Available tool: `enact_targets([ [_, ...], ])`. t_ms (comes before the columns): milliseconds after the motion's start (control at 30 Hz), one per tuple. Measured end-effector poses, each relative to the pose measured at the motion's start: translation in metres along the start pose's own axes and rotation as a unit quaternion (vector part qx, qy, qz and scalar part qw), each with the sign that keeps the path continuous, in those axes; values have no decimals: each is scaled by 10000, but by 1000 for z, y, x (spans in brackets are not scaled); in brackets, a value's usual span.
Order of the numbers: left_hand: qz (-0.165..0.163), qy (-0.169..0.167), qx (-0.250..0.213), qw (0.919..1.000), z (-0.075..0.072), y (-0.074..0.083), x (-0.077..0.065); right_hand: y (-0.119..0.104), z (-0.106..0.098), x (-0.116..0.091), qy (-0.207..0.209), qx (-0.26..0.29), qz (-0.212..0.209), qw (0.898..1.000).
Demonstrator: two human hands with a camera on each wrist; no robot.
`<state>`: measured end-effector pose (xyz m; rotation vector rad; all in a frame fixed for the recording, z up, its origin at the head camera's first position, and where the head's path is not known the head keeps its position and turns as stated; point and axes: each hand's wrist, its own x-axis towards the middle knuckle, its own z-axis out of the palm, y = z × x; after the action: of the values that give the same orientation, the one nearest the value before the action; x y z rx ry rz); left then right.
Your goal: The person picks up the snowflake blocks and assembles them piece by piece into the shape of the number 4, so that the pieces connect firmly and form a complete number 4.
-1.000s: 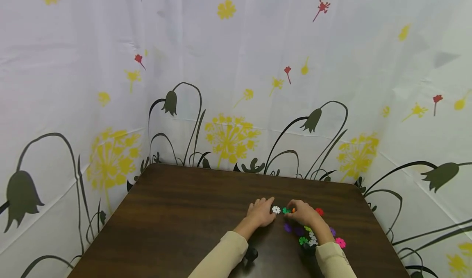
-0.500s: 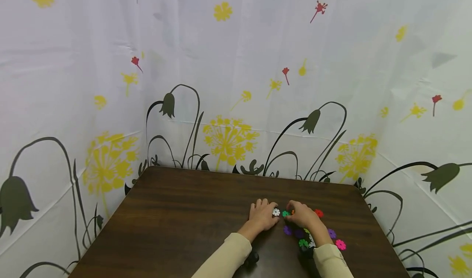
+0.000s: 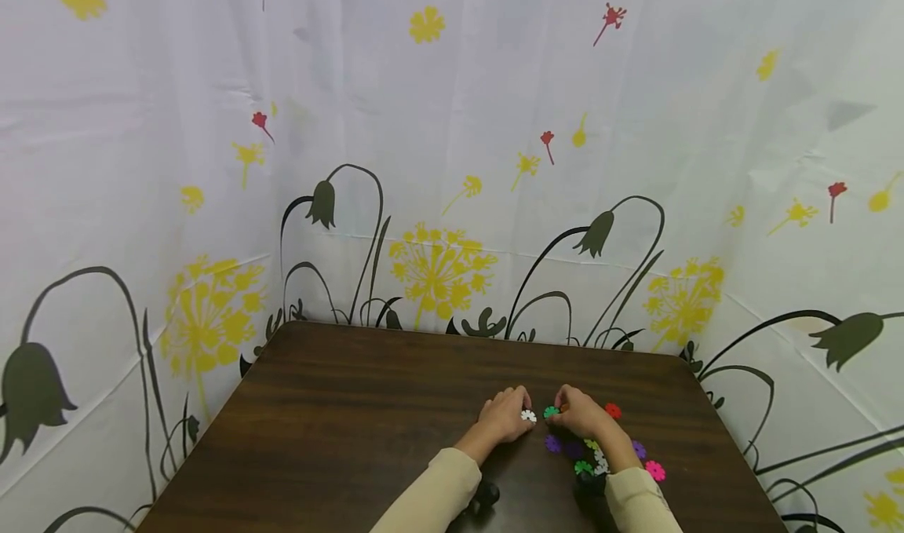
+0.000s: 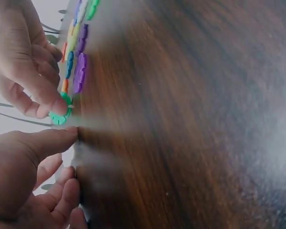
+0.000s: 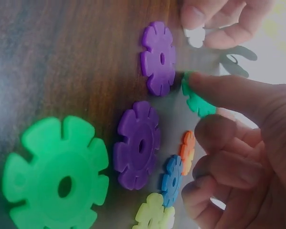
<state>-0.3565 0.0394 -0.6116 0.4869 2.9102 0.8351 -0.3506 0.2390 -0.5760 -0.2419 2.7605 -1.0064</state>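
Note:
In the head view my left hand (image 3: pixel 503 417) pinches a white flower-shaped plastic disc (image 3: pixel 528 416) between thumb and finger. Just right of it, my right hand (image 3: pixel 582 414) holds a green flower disc (image 3: pixel 551 412), its thumb pressing the near face in the right wrist view. A small gap separates the white and green discs. Beyond the green one, an orange disc (image 5: pixel 187 151), a blue disc (image 5: pixel 172 181) and a yellow-green disc (image 5: pixel 150 213) follow in a line; the right wrist view does not show whether green and orange are joined.
Two purple discs (image 5: pixel 158 59) and a larger-looking green disc (image 5: pixel 57 176) lie nearer me on the dark wooden table (image 3: pixel 353 407). A red disc (image 3: pixel 613 411) and a pink disc (image 3: pixel 655 470) lie about the right forearm. A patterned curtain (image 3: pixel 438 125) stands behind the table.
My left thumb and finger have closed on the white disc, which has come slightly toward me and now looks tilted. My right hand stays at the green disc, almost unmoved.

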Motion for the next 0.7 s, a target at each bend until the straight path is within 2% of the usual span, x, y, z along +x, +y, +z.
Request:
enact_targets([
  [133, 177, 91, -228, 9995, 26, -23, 20, 4, -2, -1, -60, 80, -224, 9997],
  [167, 165, 86, -415, 9990, 25, -24, 19, 5, -2, -1, -99, 115, -317, 9994],
  [267, 201, 122, -1252, 9919, 0, -14, 3, 4, -4, -1, -236, 311, -603, 9974],
  [400, 312, 164, -2240, 9739, -47, 9, -29, -5, -5, -2, -232, 556, -725, 9955],
  [533, 360, 332, -2558, 9655, -72, 16, -45, -17, -7, -10, -3, 715, -586, 9957],
  [700, 378, 492, -2876, 9557, -91, 11, -56, -42, -16, -25, 358, 1187, -662, 9901],
])
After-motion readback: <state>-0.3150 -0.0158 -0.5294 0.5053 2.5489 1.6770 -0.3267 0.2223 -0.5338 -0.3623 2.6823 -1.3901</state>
